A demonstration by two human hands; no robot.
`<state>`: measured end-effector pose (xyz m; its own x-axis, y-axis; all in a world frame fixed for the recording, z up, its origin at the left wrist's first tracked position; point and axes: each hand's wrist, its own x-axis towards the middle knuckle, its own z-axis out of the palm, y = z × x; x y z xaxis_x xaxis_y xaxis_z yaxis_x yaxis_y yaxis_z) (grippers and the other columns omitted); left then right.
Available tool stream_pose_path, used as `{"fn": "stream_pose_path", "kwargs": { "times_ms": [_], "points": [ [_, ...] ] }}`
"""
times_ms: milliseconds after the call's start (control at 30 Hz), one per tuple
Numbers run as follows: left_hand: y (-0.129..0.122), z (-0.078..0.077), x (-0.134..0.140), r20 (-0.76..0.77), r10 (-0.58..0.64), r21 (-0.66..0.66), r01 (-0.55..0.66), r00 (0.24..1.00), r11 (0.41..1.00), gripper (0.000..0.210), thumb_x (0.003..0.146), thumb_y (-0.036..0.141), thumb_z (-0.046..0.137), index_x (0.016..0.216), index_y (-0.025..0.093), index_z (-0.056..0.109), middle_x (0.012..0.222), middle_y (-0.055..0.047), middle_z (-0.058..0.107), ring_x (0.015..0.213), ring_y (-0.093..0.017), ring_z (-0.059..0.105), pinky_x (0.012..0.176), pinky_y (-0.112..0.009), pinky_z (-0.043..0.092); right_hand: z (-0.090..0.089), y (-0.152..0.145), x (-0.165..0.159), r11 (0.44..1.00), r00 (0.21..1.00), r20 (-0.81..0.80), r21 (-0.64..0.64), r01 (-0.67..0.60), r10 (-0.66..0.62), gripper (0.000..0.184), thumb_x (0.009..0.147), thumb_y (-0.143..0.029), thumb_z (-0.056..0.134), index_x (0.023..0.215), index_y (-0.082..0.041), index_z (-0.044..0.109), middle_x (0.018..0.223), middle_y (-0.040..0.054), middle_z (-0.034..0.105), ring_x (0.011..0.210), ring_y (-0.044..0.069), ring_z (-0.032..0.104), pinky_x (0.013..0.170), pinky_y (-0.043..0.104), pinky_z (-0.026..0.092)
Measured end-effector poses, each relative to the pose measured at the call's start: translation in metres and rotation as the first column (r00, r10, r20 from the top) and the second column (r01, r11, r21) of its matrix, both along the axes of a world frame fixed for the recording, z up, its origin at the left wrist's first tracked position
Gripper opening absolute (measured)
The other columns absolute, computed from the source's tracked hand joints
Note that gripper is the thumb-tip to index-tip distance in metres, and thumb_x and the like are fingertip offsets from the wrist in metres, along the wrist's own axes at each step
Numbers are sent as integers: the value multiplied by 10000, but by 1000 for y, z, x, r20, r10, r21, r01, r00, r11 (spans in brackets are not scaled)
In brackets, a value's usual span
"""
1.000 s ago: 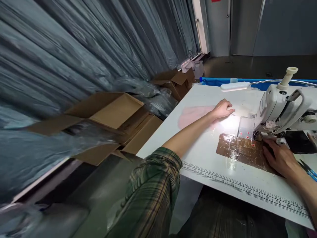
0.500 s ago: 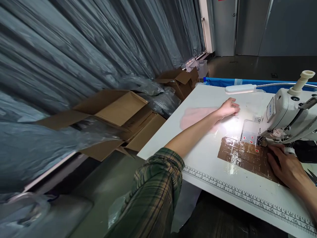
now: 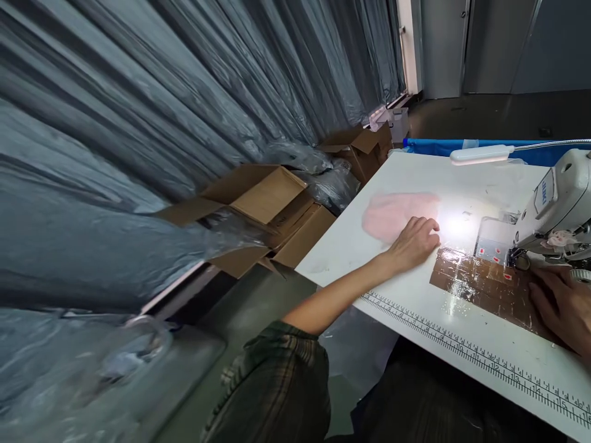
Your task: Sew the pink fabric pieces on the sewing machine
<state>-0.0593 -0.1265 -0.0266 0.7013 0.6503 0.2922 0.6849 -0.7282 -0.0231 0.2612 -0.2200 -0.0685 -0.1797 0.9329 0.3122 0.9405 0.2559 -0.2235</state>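
Note:
My left hand is over the white table, beside the pink cloth-like piece. Its fingers are curled together, and whatever they hold is too small or hidden to make out. Farther right, my right hand rests on the brown tape-covered plate, under the head of the sewing machine. Its thumb and forefinger are apart, stretched toward the presser foot; the other fingers are partly hidden. Small red marks show on the clear-taped plate left of the needle area.
A printed ruler strip runs along the front of the white table. A lamp on a bendable neck lies across the back. Open cardboard boxes and clear plastic bags stand left, below a grey curtain.
My left hand has drawn back toward me from the far part of the table, uncovering more of the pink piece. My right hand stays by the presser foot. The view has turned left.

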Motion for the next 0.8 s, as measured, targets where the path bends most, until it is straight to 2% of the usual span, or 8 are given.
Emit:
{"fn": "stream_pose_path", "kwargs": {
  "times_ms": [67, 167, 300, 400, 467, 533, 667, 800],
  "points": [
    [-12, -8, 15, 5, -49, -19, 49, 999, 999, 286, 1041, 193, 433, 835, 128, 620, 922, -113, 666, 802, -186, 573, 710, -339, 477, 0, 1, 0, 1000, 999, -46, -19, 13, -14, 532, 967, -496, 319, 1137, -164, 698, 1108, 218, 679, 862, 385, 698, 680, 525, 592],
    [-43, -14, 47, 60, -208, -209, 216, 976, 954, 329, 1070, 203, 364, 922, 106, 642, 796, -77, 662, 701, -152, 587, 612, -281, 504, 5, 4, 0, 998, 994, -98, -47, 34, -38, 486, 929, -475, 376, 1132, -173, 698, 1069, 206, 684, 916, 393, 689, 748, 537, 581],
    [-96, -7, 87, 298, -501, -269, 575, 813, 773, 258, 1039, 214, 479, 1143, 43, 641, 1203, -185, 686, 1125, -189, 657, 987, -285, 557, 19, 6, -1, 992, 988, -151, -120, 23, -41, 438, 900, -413, 433, 1143, -170, 706, 926, 165, 705, 905, 364, 686, 778, 503, 560],
    [-109, 6, 95, 402, -615, -278, 730, 679, 624, 296, 1004, 277, 562, 1185, 62, 655, 1373, -221, 601, 1287, -231, 599, 1113, -307, 497, 28, 8, -2, 983, 982, -184, -184, 10, -44, 420, 915, -336, 442, 1159, -139, 720, 870, 161, 698, 860, 324, 681, 789, 460, 541],
    [-97, 13, 90, 427, -547, -339, 688, 720, 642, 231, 995, 254, 563, 1161, 140, 676, 1372, -174, 615, 1247, -229, 627, 1095, -358, 516, 32, 8, -2, 978, 977, -206, -206, 15, -58, 395, 901, -312, 472, 1139, -138, 735, 926, 156, 708, 819, 286, 674, 782, 429, 542],
    [-74, 16, 83, 433, -426, -387, 591, 794, 708, 200, 986, 241, 566, 1141, 184, 680, 1301, -129, 663, 1228, -227, 630, 1089, -416, 515, 35, 8, -2, 977, 973, -226, -213, 7, -57, 375, 897, -305, 478, 1111, -158, 747, 948, 134, 714, 840, 266, 671, 788, 401, 541],
    [-34, 4, 72, 420, -127, -453, 329, 899, 828, 186, 996, 282, 547, 1083, 210, 695, 1140, -87, 711, 1083, -205, 663, 959, -388, 545, 41, 6, -3, 980, 959, -284, -193, -51, -6, 331, 897, -318, 473, 1005, -178, 753, 845, 87, 706, 798, 231, 654, 738, 348, 524],
    [-28, -13, 68, 418, -87, -432, 282, 904, 856, 95, 918, 288, 660, 946, 204, 697, 1099, -70, 713, 1071, -219, 645, 931, -393, 525, 45, 1, -9, 967, 945, -325, -249, -57, -27, 369, 891, -488, 515, 731, -198, 677, 754, 63, 673, 684, 193, 612, 627, 305, 475]
  ]
}}
